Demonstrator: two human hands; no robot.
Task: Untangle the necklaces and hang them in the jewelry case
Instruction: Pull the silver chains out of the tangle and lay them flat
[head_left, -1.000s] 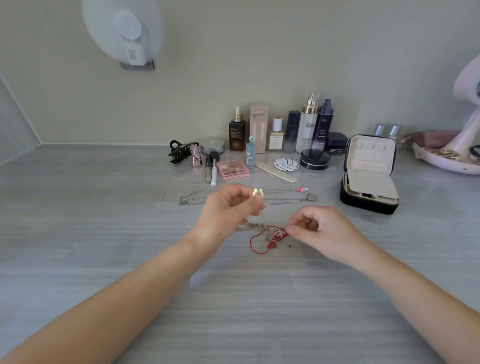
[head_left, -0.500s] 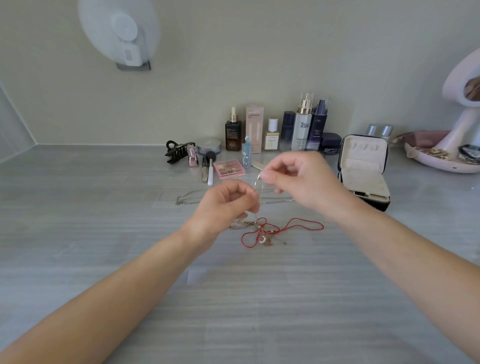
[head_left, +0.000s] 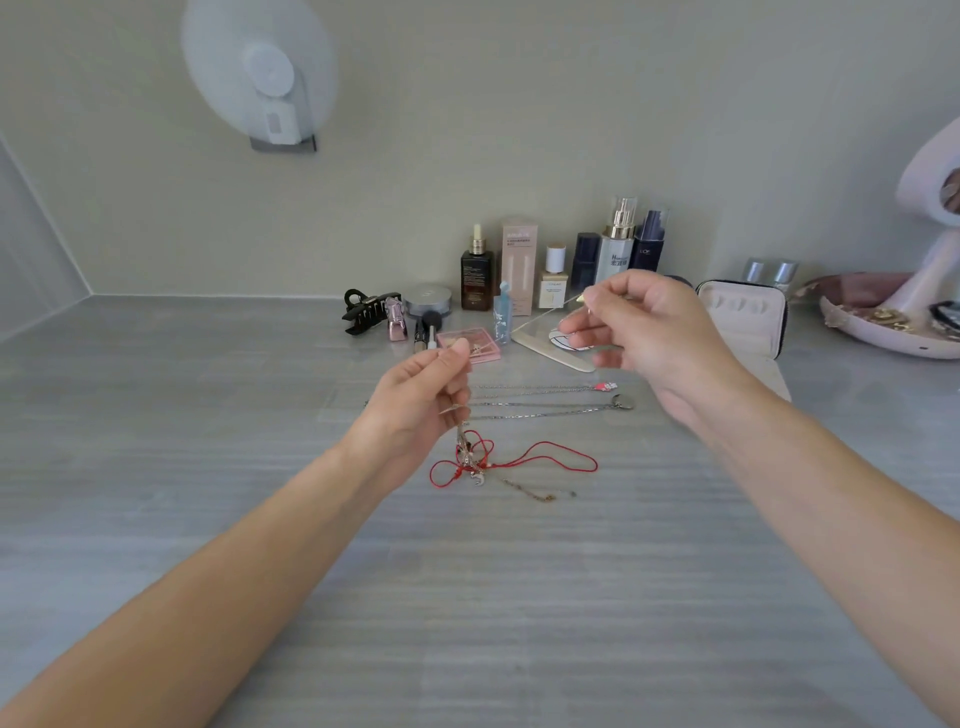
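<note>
Between left fingers, right fingers: chain

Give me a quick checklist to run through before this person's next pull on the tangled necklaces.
1. Left hand pinches the gold chain: ok.
2. Right hand pinches the chain farther along, drawn taut: ok.
3. Gold chain free of the red cord: not ok, it hangs into the tangle below the left hand.
4. Silver necklaces lie straight, apart from the tangle: ok.
5. Jewelry case open: ok.
6. Free hooks inside the case: cannot tell.
</note>
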